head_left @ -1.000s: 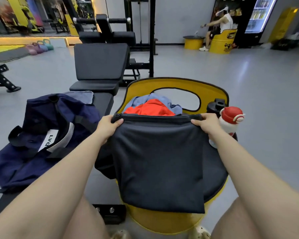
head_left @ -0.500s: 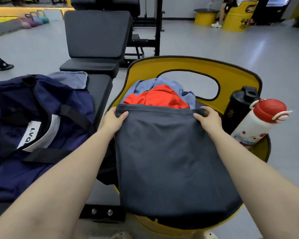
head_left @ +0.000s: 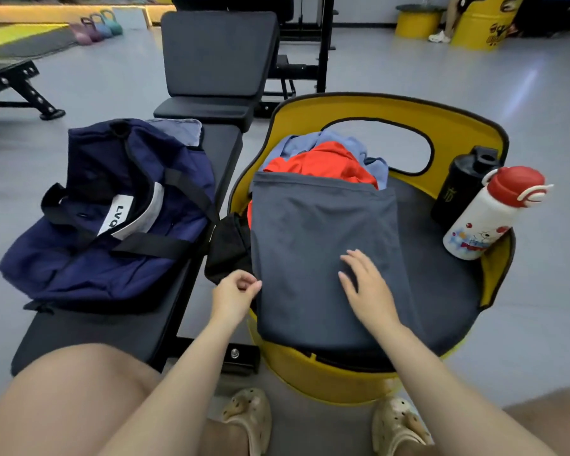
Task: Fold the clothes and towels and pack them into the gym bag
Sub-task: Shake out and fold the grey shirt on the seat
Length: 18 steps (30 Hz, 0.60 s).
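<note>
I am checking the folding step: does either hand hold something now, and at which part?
Nothing is clearly held. The right hand rests flat on the dark grey garment; the left hand is loosely curled beside its left edge.

Your gym bag (head_left: pixel 106 222) lies on the bench (head_left: pixel 224 149) at left; the folded garment (head_left: pixel 323 245) lies on the barrel seat (head_left: pixel 441 264) at right, two bottles (head_left: pixel 474 209) beside it.

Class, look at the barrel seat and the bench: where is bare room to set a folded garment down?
Bare seat pad lies between the grey garment and the two bottles. Bare bench shows in front of the navy bag. The seat's far left is crowded with the orange and blue clothes.
</note>
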Tool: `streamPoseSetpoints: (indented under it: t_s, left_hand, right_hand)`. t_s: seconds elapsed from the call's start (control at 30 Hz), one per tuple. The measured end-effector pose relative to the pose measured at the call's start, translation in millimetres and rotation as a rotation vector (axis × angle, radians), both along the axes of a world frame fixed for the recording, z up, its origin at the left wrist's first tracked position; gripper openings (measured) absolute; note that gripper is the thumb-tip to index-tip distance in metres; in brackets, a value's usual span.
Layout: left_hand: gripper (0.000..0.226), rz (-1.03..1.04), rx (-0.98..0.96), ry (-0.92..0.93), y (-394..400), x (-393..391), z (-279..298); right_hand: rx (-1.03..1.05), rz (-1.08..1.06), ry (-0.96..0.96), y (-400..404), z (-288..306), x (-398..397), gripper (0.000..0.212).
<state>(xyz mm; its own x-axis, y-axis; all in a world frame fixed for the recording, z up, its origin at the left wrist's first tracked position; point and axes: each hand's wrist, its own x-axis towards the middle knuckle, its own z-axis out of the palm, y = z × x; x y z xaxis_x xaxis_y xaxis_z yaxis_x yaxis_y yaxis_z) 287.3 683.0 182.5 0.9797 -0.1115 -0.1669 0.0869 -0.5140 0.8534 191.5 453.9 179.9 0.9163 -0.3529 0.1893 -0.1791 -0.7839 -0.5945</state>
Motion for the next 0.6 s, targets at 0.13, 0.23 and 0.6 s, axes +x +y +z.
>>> streamPoseSetpoints:
  t_s: [0.13, 0.23, 0.6]
  left_hand:
    - [0.029, -0.076, 0.023, 0.048, 13, -17, -6]
    - [0.019, -0.089, 0.017, 0.073, 15, -25, -6]
    - [0.008, -0.082, 0.085, -0.005, -1, -44, -9]
  right_hand:
    - [-0.081, 0.111, 0.103, 27, -5, -23, 0.045]
    - [-0.147, 0.175, 0.167, 39, -7, -29, 0.05]
    - [-0.414, 0.228, 0.37, 49, -26, -29, 0.105]
